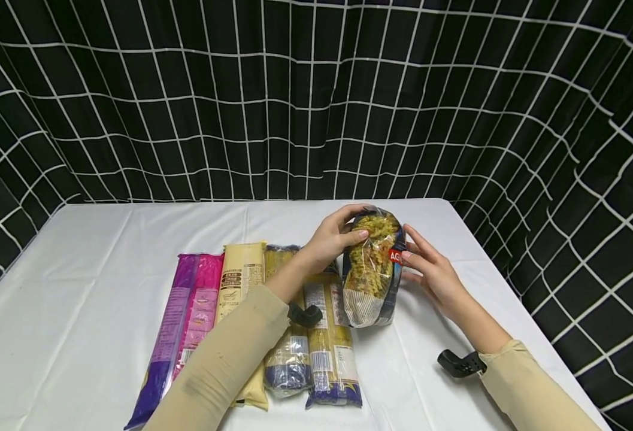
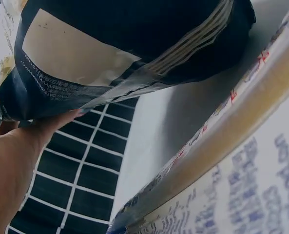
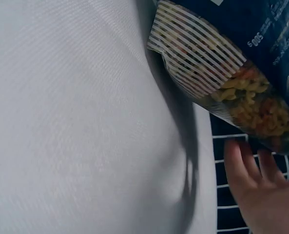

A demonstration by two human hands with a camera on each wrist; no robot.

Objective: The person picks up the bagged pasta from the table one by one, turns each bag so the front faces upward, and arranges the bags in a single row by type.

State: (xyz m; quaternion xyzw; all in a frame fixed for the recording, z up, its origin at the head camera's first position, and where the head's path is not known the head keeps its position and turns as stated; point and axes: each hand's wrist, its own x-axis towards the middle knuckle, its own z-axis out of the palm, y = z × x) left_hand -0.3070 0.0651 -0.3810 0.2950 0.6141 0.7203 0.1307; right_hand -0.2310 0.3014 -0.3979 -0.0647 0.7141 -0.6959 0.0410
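Over white counter, beside long packets: gripping fusilli bag with left hand; touching its red-labelled side with loosely spread right hand.

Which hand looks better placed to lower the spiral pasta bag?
Probably the left hand: it grips the bag, thumb over its front, while the right hand only has fingertips at its side.

Black gridded backdrop, probably cloth
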